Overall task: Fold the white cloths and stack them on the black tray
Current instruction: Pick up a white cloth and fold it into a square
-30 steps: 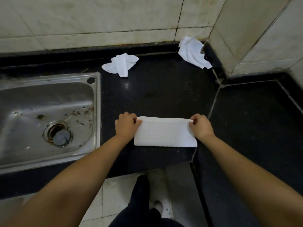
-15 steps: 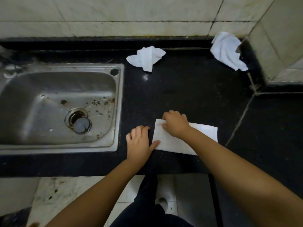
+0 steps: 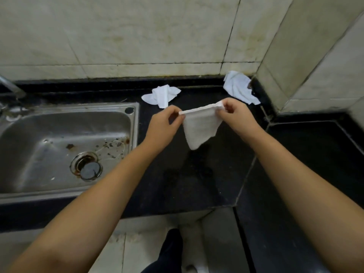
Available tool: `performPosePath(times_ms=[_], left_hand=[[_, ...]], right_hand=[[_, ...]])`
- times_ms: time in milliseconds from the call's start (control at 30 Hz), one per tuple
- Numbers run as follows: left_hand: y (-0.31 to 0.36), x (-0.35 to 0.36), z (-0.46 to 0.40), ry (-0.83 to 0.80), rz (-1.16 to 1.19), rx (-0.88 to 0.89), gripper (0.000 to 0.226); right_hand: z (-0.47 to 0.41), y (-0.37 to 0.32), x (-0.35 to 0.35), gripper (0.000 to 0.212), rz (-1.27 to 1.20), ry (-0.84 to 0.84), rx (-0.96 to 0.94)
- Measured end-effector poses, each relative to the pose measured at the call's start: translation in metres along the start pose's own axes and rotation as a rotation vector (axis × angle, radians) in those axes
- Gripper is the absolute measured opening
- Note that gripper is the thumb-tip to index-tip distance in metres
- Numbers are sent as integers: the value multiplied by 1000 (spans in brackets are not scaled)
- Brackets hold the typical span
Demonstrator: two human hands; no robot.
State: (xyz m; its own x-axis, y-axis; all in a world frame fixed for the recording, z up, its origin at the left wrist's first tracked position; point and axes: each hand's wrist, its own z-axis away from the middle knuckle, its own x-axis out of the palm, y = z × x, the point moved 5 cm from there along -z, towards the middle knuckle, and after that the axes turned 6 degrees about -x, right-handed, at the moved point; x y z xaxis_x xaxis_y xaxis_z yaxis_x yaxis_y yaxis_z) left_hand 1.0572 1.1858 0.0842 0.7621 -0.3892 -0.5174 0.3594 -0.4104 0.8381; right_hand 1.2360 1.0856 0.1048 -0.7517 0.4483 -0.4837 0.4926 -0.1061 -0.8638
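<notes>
A folded white cloth [image 3: 200,128] hangs in the air above the black counter [image 3: 187,174]. My left hand [image 3: 164,126] pinches its top left corner and my right hand [image 3: 237,117] pinches its top right corner. The cloth's lower part droops to a point. Two crumpled white cloths lie further back: one [image 3: 160,94] just beyond the sink's corner, another [image 3: 239,87] against the wall corner. No black tray is in view.
A steel sink [image 3: 17,154] with a drain [image 3: 87,168] fills the left. Part of a tap [image 3: 11,86] shows at the far left edge. Tiled walls close the back and right. The counter turns a corner to the right [image 3: 315,164]. Floor tiles and my leg lie below.
The cloth lay flat near the counter's front edge, with my right hand folding it over to the left. Now both hands have lifted it off the counter by its top corners.
</notes>
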Motion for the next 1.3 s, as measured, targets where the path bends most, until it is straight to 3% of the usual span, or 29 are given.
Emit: performPosePath(times_ms=[167, 300, 433, 467, 700, 767, 833, 967, 1133, 1233, 1300], left_hand=[[-20, 14, 62, -216, -3, 11, 7], [-68, 44, 124, -429, -58, -109, 12], [-92, 58, 140, -490, -40, -254, 8], [-93, 59, 136, -491, -31, -267, 6], [-93, 74, 51, -325, -58, -340, 11], [-99, 84, 31, -311, -148, -366, 9], [-106, 93, 19, -312, -259, -367, 10], [-114, 103, 15, -300, -493, -342, 12], [-116, 95, 30, -162, -515, -398, 27], [-113, 102, 42, -248, -668, -440, 43], [-110, 110, 47, -273, -747, -426, 41]], right_hand=[[66, 33, 13, 22, 12, -131, 44], [136, 84, 49, 21, 105, -309, 194], [169, 104, 65, 10, 106, -385, 280], [166, 105, 65, 4, 88, -386, 297], [89, 113, 47, 30, 111, -104, 392], [67, 122, 51, 20, 158, -75, 432], [54, 132, 58, 9, 214, -84, 505], [50, 141, 67, 28, 390, -120, 533], [62, 140, 64, 42, 668, -163, 525], [69, 138, 73, 43, 827, -274, 551], [68, 132, 82, 38, 851, -285, 544]])
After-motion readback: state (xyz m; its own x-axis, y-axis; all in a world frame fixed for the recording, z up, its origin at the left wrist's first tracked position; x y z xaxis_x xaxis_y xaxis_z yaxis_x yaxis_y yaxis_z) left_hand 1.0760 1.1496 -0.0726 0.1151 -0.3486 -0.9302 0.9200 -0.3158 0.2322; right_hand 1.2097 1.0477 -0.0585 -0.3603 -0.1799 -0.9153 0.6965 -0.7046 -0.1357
